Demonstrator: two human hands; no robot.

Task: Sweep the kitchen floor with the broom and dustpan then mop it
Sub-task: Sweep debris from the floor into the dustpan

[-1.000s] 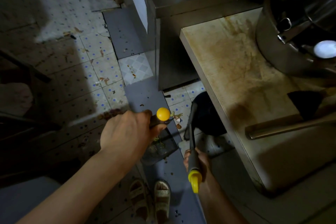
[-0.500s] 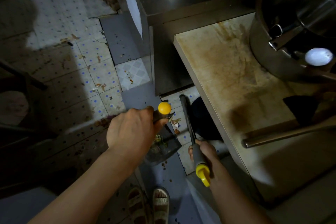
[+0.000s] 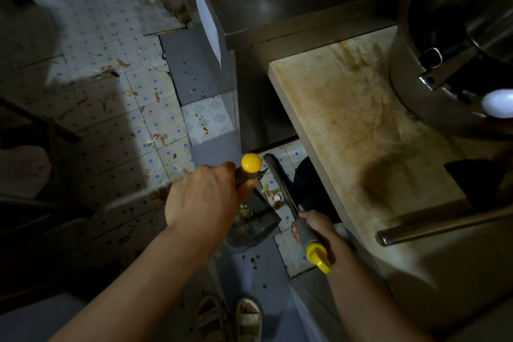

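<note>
Two hands are at work over a dim kitchen floor, each closed around a long handle. The left hand grips the dark handle of the dustpan, just below the handle's round yellow end cap. The dustpan sits low on the floor, below and to the right of that hand, with greenish and brown scraps lying in its tray. The right hand is wrapped around the grey grip of the broom, whose yellow hanging end points back toward the person. The broom's dark shaft runs up and away from the hand, close beside the dustpan handle, and its far end reaches under the edge of the tabletop; the bristles cannot be made out in the shadow there. Bits of shell and peel lie on the tiles between the dustpan and the broom shaft. More crumbs and scraps are scattered over the blue-dotted tiles to the left. The tabletop is stained brown and carries a large metal pot at the upper right. A metal bar crosses its lower right part. Sandalled feet show at the bottom edge.
</note>
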